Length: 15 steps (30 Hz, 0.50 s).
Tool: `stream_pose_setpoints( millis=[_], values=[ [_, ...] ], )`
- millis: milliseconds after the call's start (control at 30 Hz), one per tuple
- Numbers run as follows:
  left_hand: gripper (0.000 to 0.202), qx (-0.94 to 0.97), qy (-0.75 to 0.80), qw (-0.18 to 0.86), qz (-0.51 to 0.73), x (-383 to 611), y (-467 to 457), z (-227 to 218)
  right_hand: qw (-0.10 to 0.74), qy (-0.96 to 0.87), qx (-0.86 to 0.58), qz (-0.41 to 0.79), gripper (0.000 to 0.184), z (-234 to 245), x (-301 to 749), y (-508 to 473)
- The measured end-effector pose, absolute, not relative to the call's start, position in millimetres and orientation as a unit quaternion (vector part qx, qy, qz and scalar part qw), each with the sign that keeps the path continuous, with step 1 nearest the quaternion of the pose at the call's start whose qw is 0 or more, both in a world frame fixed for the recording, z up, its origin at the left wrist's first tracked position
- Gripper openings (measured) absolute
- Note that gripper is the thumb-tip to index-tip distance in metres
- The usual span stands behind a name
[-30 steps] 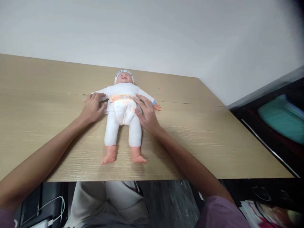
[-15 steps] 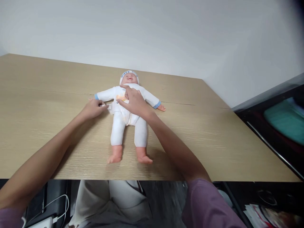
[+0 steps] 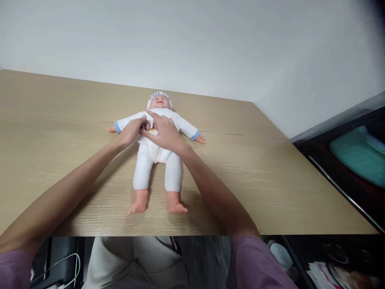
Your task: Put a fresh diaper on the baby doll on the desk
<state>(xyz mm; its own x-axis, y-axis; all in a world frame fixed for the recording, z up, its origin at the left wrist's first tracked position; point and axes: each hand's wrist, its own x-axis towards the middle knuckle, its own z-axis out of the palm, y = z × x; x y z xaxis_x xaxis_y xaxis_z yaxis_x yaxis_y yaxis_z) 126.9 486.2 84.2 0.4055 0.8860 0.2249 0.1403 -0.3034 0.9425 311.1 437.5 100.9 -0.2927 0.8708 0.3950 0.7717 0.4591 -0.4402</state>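
Observation:
A baby doll (image 3: 143,162) lies on its back, feet toward me, in white clothes with blue cuffs and a printed cap. Round its waist sits a white diaper (image 3: 159,155) with a little yellow-orange print at the front. My left hand (image 3: 132,130) is at the doll's belly, fingers curled and pinched on the diaper's side tab, which they mostly hide. My right hand (image 3: 165,131) rests over the belly front, thumb and index finger stretched apart, other fingers bent. The fingertips of both hands nearly meet.
The doll lies on a wooden table (image 3: 240,180) with a thin seam across it, backed by a pale wall (image 3: 180,44). At right is a dark shelf with a teal item (image 3: 357,154). Papers (image 3: 325,275) and a white cable (image 3: 76,269) show below the table edge.
My left hand has moved right, from beside the doll's waist onto its belly, carrying the diaper tab inward. The right hand stays over the belly. The view has shifted slightly.

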Motion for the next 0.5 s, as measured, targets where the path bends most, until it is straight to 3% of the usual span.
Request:
stream_pose_setpoints(
  millis=[167,500],
  values=[
    [0.049,0.649,0.316,0.503,0.475,119.6,494.1,63.5,0.316,-0.797,-0.505,0.104,0.053,105.1,314.3,436.7],
    [0.043,0.691,0.362,0.388,0.491,120.6,494.2,44.6,0.394,-0.772,-0.495,0.067,0.06,91.4,315.7,444.8]
  ],
)
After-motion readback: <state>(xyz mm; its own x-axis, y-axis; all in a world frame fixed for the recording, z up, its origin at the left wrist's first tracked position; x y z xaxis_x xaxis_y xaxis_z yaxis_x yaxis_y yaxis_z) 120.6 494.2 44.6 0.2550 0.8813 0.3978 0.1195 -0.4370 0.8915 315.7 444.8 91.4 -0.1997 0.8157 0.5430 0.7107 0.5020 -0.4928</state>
